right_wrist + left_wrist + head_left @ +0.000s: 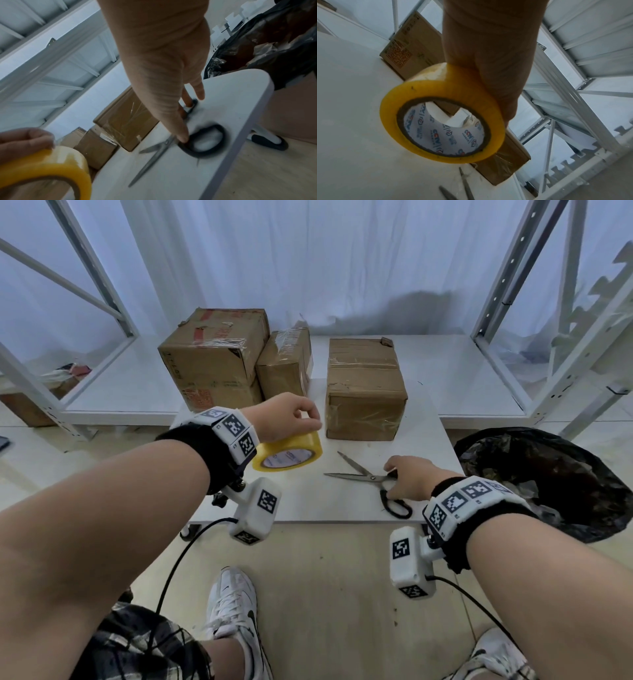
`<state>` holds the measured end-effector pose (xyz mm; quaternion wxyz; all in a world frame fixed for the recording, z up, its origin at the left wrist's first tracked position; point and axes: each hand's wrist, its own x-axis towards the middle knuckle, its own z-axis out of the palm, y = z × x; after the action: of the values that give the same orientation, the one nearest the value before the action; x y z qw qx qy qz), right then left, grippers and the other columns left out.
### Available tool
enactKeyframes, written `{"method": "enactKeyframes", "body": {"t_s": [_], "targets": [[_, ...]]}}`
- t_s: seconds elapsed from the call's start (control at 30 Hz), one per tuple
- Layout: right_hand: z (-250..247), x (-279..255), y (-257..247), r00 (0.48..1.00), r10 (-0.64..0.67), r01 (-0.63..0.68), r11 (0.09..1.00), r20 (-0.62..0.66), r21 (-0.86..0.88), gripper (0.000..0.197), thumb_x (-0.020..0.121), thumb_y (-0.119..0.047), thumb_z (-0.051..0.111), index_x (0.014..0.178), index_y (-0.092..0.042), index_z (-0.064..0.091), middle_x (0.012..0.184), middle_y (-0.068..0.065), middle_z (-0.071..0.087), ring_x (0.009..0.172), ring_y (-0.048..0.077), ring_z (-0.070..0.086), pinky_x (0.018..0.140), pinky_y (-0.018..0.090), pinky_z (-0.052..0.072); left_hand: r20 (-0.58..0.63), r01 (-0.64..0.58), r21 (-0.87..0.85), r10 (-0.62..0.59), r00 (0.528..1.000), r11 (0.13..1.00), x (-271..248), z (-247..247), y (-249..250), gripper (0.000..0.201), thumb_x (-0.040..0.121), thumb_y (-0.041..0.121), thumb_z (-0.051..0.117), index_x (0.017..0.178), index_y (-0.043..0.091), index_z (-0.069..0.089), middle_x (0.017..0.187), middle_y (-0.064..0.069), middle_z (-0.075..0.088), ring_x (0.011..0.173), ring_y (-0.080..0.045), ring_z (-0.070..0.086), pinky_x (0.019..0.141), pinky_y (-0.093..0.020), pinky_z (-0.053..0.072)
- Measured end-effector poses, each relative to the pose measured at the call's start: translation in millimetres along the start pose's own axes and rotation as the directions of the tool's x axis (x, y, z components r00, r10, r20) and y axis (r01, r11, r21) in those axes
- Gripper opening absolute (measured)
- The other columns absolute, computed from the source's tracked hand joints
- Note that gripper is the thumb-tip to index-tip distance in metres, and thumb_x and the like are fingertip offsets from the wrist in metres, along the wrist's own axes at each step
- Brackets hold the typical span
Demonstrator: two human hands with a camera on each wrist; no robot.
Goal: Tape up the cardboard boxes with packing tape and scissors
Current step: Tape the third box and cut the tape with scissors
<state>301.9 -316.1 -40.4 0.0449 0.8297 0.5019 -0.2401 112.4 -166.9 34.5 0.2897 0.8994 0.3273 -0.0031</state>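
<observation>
Head view: a white table (pixel 308 505) fills the frame centre, with both forearms reaching in from the lower corners.
Left hand (pixel 284 416): centre of the frame, fingers curled over the top of the tape roll (pixel 289 451) and gripping its outer rim.
Tape roll: yellow, tilted, printed core facing the camera; whether its lower edge touches the table cannot be told.
Left wrist view: thumb side of the hand lies along the right flank of the roll (pixel 441 115); the core opening is seen face on.
Right hand (pixel 409 479): right of centre, on the handles of the scissors (pixel 371 481), fingers bent down onto them.
Right wrist view: one fingertip (pixel 182 138) presses the rim of the near handle loop (pixel 203 140); other fingers reach the far loop; whether any finger passes through a loop cannot be told.
Scissors: flat on the table, blades apart and pointing to frame left, black handles toward the table's lower right edge.
Right box (pixel 364 388): upper centre-right on the table, flaps down, clear tape over its top and front.
Left boxes: a large box (pixel 212 357) and a smaller box (pixel 284 364) leaning against its right side, upper centre-left, both carrying tape.
Spacing: roll and scissors near each other, apart; both in front of the boxes.
Bin bag (pixel 548 481): black, at frame right, just beside the table edge.
Shelving (pixel 534 337): white metal frames at upper left and upper right.
</observation>
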Motion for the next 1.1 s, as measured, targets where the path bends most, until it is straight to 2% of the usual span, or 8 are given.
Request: {"method": "enactKeyframes", "body": {"t_s": [0.07, 0.13, 0.23, 0.3, 0.4, 0.77, 0.9, 1.1], "targets": [[-7, 0, -3, 0.988, -0.02, 0.039, 0.991, -0.15, 0.127, 0.039, 0.09, -0.02, 0.057, 0.129, -0.017, 0.053, 0.129, 0.005, 0.055, 0.118, 0.024, 0.05, 0.101, 0.035, 0.042, 0.012, -0.037, -0.042, 0.037, 0.999, 0.998, 0, 2, 3, 0.014, 0.095, 0.036, 0.054, 0.095, 0.024, 0.062, 0.074, -0.001, 0.052, 0.064, -0.013, 0.048, 0.059, -0.02, 0.04], [-13, -3, -15, 0.95, -0.043, 0.198, 0.849, -0.31, 0.49, 0.033, 0.091, -0.026, 0.062, 0.122, -0.015, 0.059, 0.116, 0.001, 0.06, 0.108, 0.017, 0.055, 0.097, 0.031, 0.044, 0.016, -0.068, -0.091, 0.069, 0.997, 0.994, 1, 4, 6, 0.012, 0.095, 0.035, 0.055, 0.091, 0.025, 0.061, 0.065, 0.006, 0.05, 0.056, -0.007, 0.046, 0.056, -0.019, 0.038], [-19, -9, -39, 0.963, -0.172, 0.265, 0.43, -0.21, 0.863, 0.046, 0.089, -0.031, 0.067, 0.13, -0.012, 0.056, 0.122, 0.001, 0.061, 0.113, 0.017, 0.058, 0.103, 0.039, 0.047, 0.021, -0.107, -0.13, 0.111, 0.994, 0.986, 3, 6, 10, 0.012, 0.094, 0.034, 0.057, 0.09, 0.025, 0.063, 0.057, 0.012, 0.049, 0.047, -0.001, 0.046, 0.052, -0.015, 0.038], [-19, -9, -47, 0.954, -0.272, 0.203, 0.286, -0.124, 0.936, 0.049, 0.09, -0.024, 0.066, 0.135, -0.011, 0.052, 0.128, 0.005, 0.06, 0.118, 0.021, 0.057, 0.106, 0.042, 0.044, 0.028, -0.125, -0.137, 0.13, 0.991, 0.983, 3, 6, 12, 0.014, 0.094, 0.034, 0.056, 0.093, 0.023, 0.064, 0.057, 0.012, 0.051, 0.046, 0.001, 0.047, 0.051, -0.013, 0.039], [-20, -7, -51, 0.94, -0.301, 0.221, 0.165, -0.164, 0.961, 0.041, 0.09, -0.01, 0.063, 0.13, -0.006, 0.055, 0.121, 0.01, 0.063, 0.11, 0.02, 0.061, 0.103, 0.039, 0.046, 0.048, -0.132, -0.13, 0.139, 0.989, 0.983, 2, 5, 12, 0.017, 0.095, 0.034, 0.055, 0.099, 0.02, 0.064, 0.063, 0.009, 0.056, 0.05, 0.001, 0.051, 0.052, -0.012, 0.043], [-23, -6, -57, 0.926, -0.127, 0.378, 0.298, -0.357, 0.876, 0.006, 0.083, -0.007, 0.073, 0.083, -0.002, 0.069, 0.076, 0.008, 0.067, 0.073, 0.016, 0.065, 0.078, 0.029, 0.059, 0.007, -0.095, -0.141, 0.097, 0.995, 0.985, 3, 9, 9, 0.012, 0.095, 0.034, 0.055, 0.095, 0.024, 0.062, 0.066, 0.005, 0.055, 0.058, -0.009, 0.051, 0.056, -0.019, 0.042], [-26, -7, -62, 0.925, -0.113, 0.38, 0.346, -0.364, 0.858, 0.009, 0.085, -0.01, 0.071, 0.08, -0.004, 0.068, 0.076, 0.01, 0.068, 0.072, 0.016, 0.066, 0.073, 0.027, 0.059, -0.009, -0.061, -0.183, 0.06, 0.998, 0.981, 0, 8, 7, 0.02, 0.096, 0.034, 0.054, 0.1, 0.017, 0.064, 0.071, 0.004, 0.058, 0.065, -0.012, 0.055, 0.061, -0.022, 0.044], [-42, -7, -61, 0.908, -0.047, 0.385, 0.488, -0.417, 0.783, 0.013, 0.088, -0.007, 0.066, 0.076, -0.008, 0.062, 0.084, 0.017, 0.068, 0.081, 0.027, 0.069, 0.075, 0.034, 0.06, 0.068, 0.079, -0.405, -0.056, 0.996, 0.911, -6, 5, 11, 0.032, 0.091, 0.032, 0.061, 0.121, 0.025, 0.052, 0.106, -0.003, 0.062, 0.096, -0.021, 0.062, 0.08, -0.03, 0.052]]}}
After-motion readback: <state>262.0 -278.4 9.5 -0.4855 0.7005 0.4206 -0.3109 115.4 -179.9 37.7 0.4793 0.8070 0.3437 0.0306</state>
